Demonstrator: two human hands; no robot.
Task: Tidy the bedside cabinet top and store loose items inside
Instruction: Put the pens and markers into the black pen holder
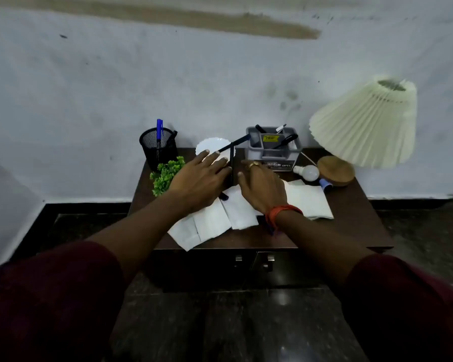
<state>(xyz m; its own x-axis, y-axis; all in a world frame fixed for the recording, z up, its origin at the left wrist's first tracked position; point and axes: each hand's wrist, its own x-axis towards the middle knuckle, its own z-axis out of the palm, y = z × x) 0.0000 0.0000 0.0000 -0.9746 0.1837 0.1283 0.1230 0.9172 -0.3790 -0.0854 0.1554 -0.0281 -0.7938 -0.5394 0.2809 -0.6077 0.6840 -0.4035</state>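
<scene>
My left hand (202,176) reaches over the dark brown cabinet top (351,220), fingers stretched toward a white plate (212,143). Two black pens (232,163) stick out from it, crossed, one upright and one slanting toward the grey organizer (272,152); how they are gripped is hidden. My right hand (262,184), with a ring and an orange wrist thread, hovers beside them, thumb spread, fingertips hidden. White tissues (212,223) lie scattered under both hands, more tissues (309,199) to the right.
A black mesh pen cup (158,150) with a blue pen (159,129) and a green plant (166,173) stand at the left. A loose bulb (307,173) and a tipped lamp, pleated shade (369,124) and wooden base (336,170), lie right. Door handles (268,259) sit below.
</scene>
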